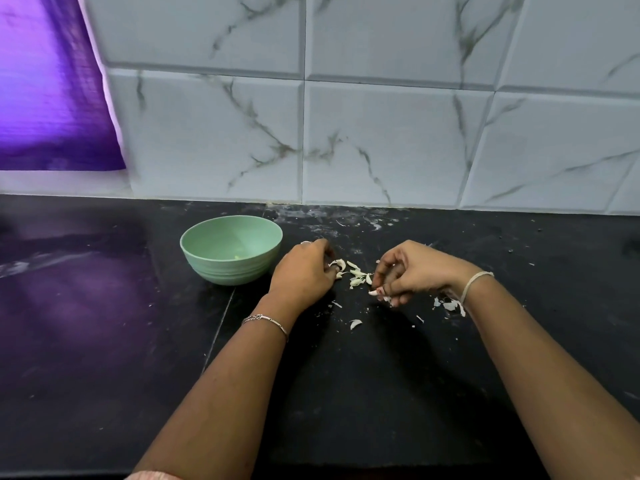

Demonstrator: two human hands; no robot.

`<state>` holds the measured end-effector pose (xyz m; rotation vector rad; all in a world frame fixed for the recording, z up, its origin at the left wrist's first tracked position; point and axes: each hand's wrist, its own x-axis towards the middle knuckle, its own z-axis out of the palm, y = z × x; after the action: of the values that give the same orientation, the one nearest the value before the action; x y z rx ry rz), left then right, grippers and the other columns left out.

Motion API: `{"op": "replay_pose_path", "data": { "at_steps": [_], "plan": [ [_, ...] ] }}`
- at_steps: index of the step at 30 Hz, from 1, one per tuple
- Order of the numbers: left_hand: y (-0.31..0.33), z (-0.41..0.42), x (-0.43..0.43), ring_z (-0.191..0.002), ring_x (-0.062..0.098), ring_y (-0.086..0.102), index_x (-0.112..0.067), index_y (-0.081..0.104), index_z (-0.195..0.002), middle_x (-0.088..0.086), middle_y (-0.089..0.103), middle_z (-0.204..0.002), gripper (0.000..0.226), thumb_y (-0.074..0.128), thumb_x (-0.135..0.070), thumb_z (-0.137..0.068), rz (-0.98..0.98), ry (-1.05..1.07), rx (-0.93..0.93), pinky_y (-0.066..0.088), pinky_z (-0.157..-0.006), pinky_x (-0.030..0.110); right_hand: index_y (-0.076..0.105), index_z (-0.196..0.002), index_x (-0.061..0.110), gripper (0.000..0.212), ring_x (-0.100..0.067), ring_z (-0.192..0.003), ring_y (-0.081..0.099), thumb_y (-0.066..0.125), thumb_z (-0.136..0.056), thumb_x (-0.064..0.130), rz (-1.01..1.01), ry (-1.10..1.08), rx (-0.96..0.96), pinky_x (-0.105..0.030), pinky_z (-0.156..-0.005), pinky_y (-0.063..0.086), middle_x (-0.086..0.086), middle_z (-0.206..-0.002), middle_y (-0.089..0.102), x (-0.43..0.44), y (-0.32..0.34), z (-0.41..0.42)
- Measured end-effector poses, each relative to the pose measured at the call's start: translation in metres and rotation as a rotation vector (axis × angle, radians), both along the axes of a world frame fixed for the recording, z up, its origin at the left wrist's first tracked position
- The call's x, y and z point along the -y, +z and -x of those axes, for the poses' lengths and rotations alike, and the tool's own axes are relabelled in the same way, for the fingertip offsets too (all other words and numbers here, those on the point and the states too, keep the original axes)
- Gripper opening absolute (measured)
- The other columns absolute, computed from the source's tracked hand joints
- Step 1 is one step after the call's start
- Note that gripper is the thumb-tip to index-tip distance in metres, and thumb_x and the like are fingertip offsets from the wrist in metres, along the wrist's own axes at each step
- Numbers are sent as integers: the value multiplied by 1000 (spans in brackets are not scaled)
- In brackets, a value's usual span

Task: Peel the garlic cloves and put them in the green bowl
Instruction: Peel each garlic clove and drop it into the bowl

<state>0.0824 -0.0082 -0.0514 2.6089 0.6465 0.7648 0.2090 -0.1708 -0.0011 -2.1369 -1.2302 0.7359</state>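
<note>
The green bowl (pixel 231 249) stands on the black counter, left of both hands, with a small pale bit at its bottom. My left hand (pixel 304 270) sits just right of the bowl, fingers curled over a garlic piece (pixel 338 265) at the edge of a small heap of garlic and skins (pixel 358 276). My right hand (pixel 408 271) is on the other side of the heap, fingers curled, pinching a small pale garlic piece (pixel 375 292) at its fingertips. Whether either piece is clove or skin is too small to tell.
Loose skins lie on the counter (pixel 346 375): one piece (pixel 355 323) in front of the hands, more (pixel 450 304) under my right wrist. The tiled wall (pixel 381 133) rises close behind. A purple-lit opening (pixel 48 91) is at the far left.
</note>
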Motion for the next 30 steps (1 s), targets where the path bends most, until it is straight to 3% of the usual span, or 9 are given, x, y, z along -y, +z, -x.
{"op": "replay_pose_path", "data": {
  "at_steps": [3,8,13,17,19,23,27,30],
  "plan": [
    [1,1,0,-98,21,59,-20,62,-112,0,66,-98,26,61,-26,-87,0,9,9,48,-81,34,68,-88,-2,2,-16,-60,66,67,-86,-3,63,48,53,-23,-57,55,-7,-67,70,-2,6,3],
    [2,2,0,-99,20,59,-21,60,-115,-2,66,-97,28,61,-26,-88,14,13,10,47,-80,32,65,-89,3,2,-12,-53,63,67,-87,2,103,82,200,-21,-51,53,-8,-74,70,-7,42,11],
    [2,2,2,-101,20,60,-21,58,-119,-2,67,-100,32,62,-27,-88,23,24,-12,47,-80,32,66,-87,1,2,-8,-48,63,67,-86,0,-1,106,302,-17,-45,48,-5,-70,70,-12,76,20],
    [1,1,3,-103,22,60,-22,57,-121,0,68,-104,34,61,-30,-88,22,34,-23,50,-83,37,68,-88,-2,12,-6,-44,62,58,-88,-7,284,199,412,-16,-45,49,-17,-84,74,-23,33,30],
    [0,0,4,-103,23,60,-22,56,-121,1,68,-106,34,61,-30,-88,21,31,-24,50,-83,37,68,-91,-4,17,-7,-41,60,52,-88,-9,335,204,440,-16,-43,48,-19,-86,73,-29,22,32],
    [-1,1,4,-101,22,61,-22,58,-119,-1,67,-101,33,62,-29,-87,17,21,-12,51,-82,38,67,-89,2,7,-6,-42,61,61,-89,-2,105,192,455,-15,-41,42,-10,-80,73,-31,44,29],
    [1,0,6,-86,16,57,-21,59,-115,-4,62,-99,43,77,-31,-77,99,-85,81,50,-82,34,65,-92,8,5,-6,-49,62,66,-89,4,-246,94,186,-18,-45,46,-6,-80,70,-23,35,14],
    [5,-3,16,-65,5,57,-20,62,-109,-4,63,-93,45,85,-23,-71,275,-194,222,49,-70,17,67,-96,6,9,-8,-53,61,68,-87,4,-400,11,-59,-16,-44,44,-6,-79,70,-11,14,3]
  ]
}}
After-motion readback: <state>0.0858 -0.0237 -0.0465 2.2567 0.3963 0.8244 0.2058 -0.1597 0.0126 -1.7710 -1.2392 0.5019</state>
